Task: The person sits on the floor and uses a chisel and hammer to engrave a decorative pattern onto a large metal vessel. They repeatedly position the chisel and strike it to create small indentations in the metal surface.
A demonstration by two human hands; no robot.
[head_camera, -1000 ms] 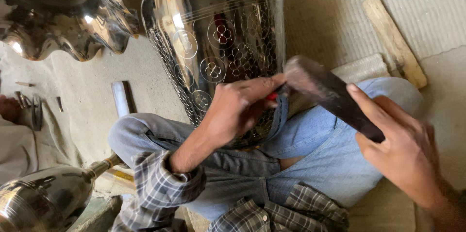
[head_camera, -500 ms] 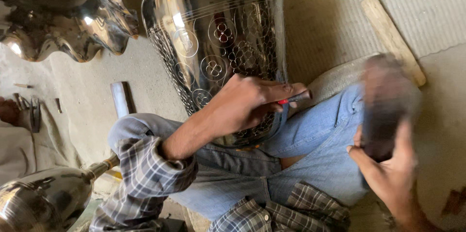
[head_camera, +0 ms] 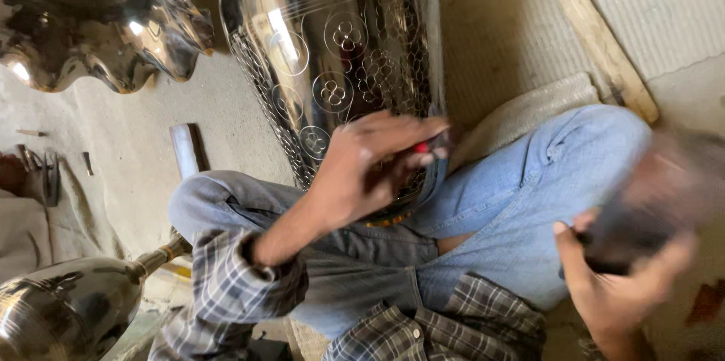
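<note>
Here the left hand (head_camera: 362, 168), in the middle of the frame, is closed around a thin tool with a red part (head_camera: 424, 146) and presses its tip against the engraved shiny metal vessel (head_camera: 340, 66), which lies between the legs in blue jeans (head_camera: 529, 202). To do this step well, I think the tool should stay steady on the pattern line and the strikes should be short and even. The left forearm comes up from the lower left with the wrist bent. The right hand (head_camera: 619, 285), at lower right, grips a dark hammer (head_camera: 649, 202); it is blurred and raised beside the knee. A wooden stick (head_camera: 608, 51) lies at upper right.
</note>
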